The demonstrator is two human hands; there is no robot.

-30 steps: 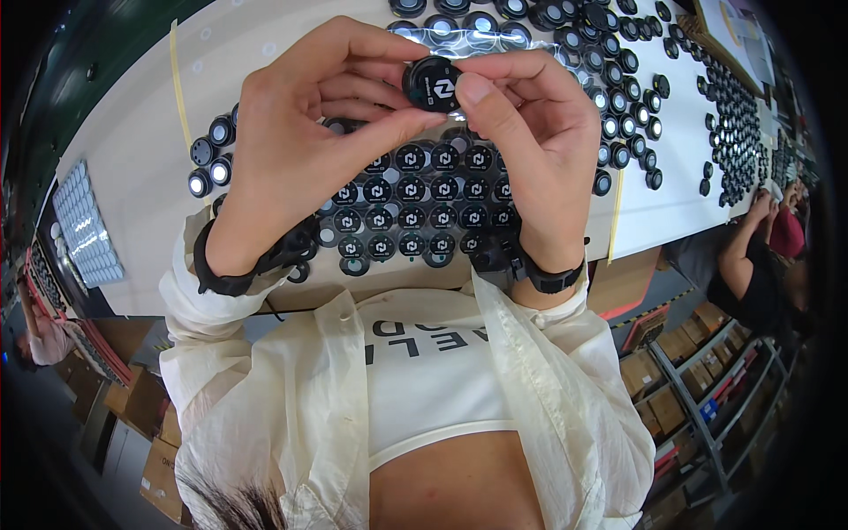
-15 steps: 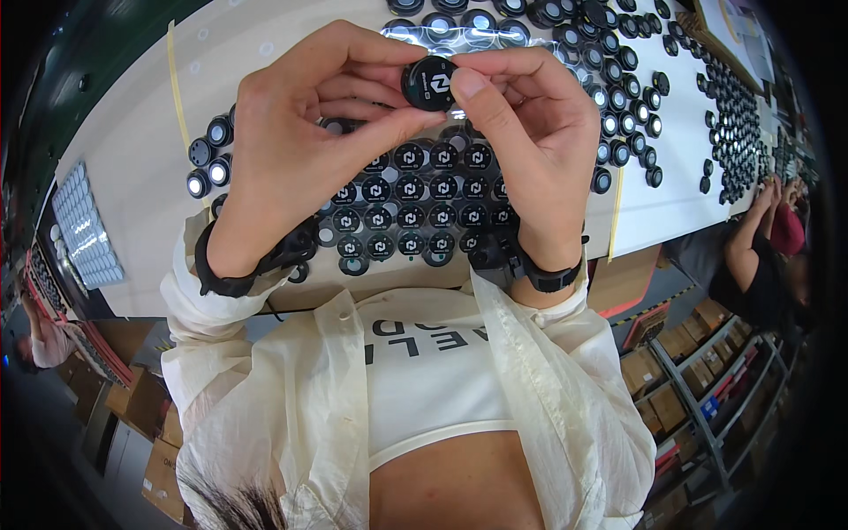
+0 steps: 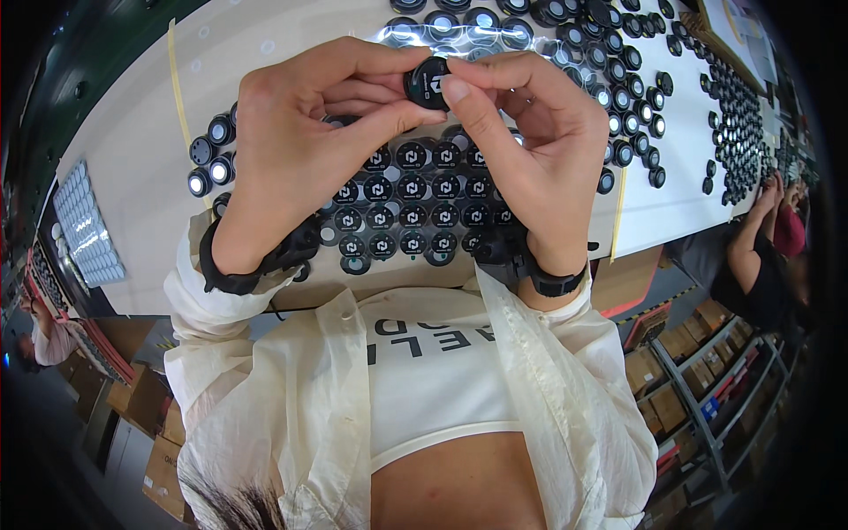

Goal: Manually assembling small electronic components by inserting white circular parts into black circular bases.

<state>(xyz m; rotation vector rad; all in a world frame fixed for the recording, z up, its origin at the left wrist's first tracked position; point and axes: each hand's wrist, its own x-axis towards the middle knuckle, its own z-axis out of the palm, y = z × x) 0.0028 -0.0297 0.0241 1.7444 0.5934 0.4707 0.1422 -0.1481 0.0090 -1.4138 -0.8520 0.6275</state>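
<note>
Above the table, a round black puck [image 3: 425, 86] with a white emblem on its face is pinched between my two hands. My left hand [image 3: 296, 119] grips its left edge, fingers behind and thumb below. The thumb and fingertips of my right hand [image 3: 548, 132] close on its right side, the thumb lying over part of the face. Below my hands, several matching black pucks [image 3: 413, 187] lie in close rows with their emblems up. My wrists and forearms hide parts of these rows.
More pucks with pale round centres [image 3: 200, 183] stand left of my left wrist. Many others spread over the far and right table, some under shiny clear film [image 3: 442, 37]. A sheet of pale round pieces [image 3: 88, 225] lies far left. Other people [image 3: 751, 256] work at the right.
The puck has turned slightly between my fingers, and its face is now seen at more of an angle. My right hand has shifted a little to the right and downward.
</note>
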